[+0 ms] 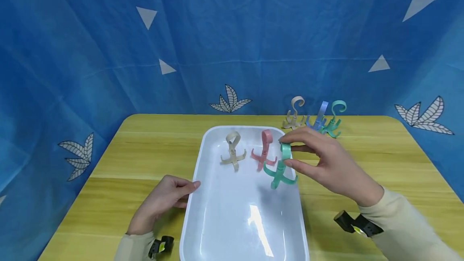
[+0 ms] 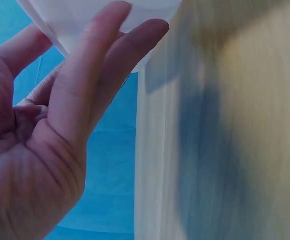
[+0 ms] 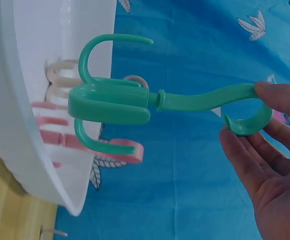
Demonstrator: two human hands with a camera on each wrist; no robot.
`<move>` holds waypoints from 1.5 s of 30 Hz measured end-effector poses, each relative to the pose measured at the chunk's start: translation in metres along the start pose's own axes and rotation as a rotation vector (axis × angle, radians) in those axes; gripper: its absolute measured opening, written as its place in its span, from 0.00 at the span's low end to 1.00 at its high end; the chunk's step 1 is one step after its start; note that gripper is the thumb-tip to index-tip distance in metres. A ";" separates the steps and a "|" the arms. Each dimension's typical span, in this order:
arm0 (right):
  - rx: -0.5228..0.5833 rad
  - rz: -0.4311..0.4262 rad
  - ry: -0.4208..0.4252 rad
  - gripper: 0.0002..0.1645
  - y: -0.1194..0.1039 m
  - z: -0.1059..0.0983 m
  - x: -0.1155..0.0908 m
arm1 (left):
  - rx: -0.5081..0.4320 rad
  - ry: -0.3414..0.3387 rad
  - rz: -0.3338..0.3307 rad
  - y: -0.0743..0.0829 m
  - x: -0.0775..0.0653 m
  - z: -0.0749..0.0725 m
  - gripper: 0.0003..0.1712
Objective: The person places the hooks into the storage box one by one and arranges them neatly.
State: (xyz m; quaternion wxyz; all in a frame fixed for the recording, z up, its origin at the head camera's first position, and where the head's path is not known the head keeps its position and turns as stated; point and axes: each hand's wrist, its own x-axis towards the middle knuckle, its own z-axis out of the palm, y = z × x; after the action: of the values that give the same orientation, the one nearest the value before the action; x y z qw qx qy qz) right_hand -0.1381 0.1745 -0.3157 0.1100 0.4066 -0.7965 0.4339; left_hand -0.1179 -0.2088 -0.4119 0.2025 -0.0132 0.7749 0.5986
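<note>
My right hand (image 1: 328, 164) pinches a green multi-prong hook hanger (image 1: 279, 171) by its curled top, over the right side of a white tray (image 1: 217, 220). Its prongs spread at the lower end, as the right wrist view also shows. Inside the tray, toward the back, are a beige hook hanger (image 1: 233, 157) and a pink hook hanger (image 1: 266, 144) side by side. At the tray's left edge my left hand (image 1: 164, 196) holds the rim, thumb on top and fingers (image 2: 74, 85) against the underside.
Behind the tray at the table's back right edge are another beige hook hanger (image 1: 294, 118), a blue hook hanger (image 1: 319, 119) and another green hook hanger (image 1: 332, 123). The wooden table (image 1: 152, 144) ends at a blue patterned cloth (image 1: 261, 51).
</note>
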 end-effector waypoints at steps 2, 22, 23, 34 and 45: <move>-0.008 -0.001 -0.014 0.30 0.001 0.004 0.002 | 0.009 0.008 -0.005 0.000 0.000 0.000 0.28; 0.084 0.063 -0.206 0.20 0.010 0.044 0.033 | 0.054 0.061 -0.025 0.003 -0.002 0.001 0.26; 0.091 0.065 -0.216 0.20 0.010 0.046 0.034 | 0.055 0.064 -0.025 0.003 -0.002 0.001 0.26; 0.140 0.106 -0.306 0.26 0.011 0.067 0.042 | 0.057 0.058 -0.008 0.000 -0.002 0.001 0.25; 0.141 0.165 -0.365 0.30 0.014 0.080 0.045 | 0.044 0.048 -0.011 0.001 -0.001 0.001 0.25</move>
State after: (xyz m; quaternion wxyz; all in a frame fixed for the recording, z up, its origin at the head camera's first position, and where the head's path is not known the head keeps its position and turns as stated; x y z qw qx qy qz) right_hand -0.1631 0.0916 -0.3481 -0.1005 0.4184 -0.8015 0.4152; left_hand -0.1169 -0.2075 -0.4112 0.1874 -0.0272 0.7925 0.5798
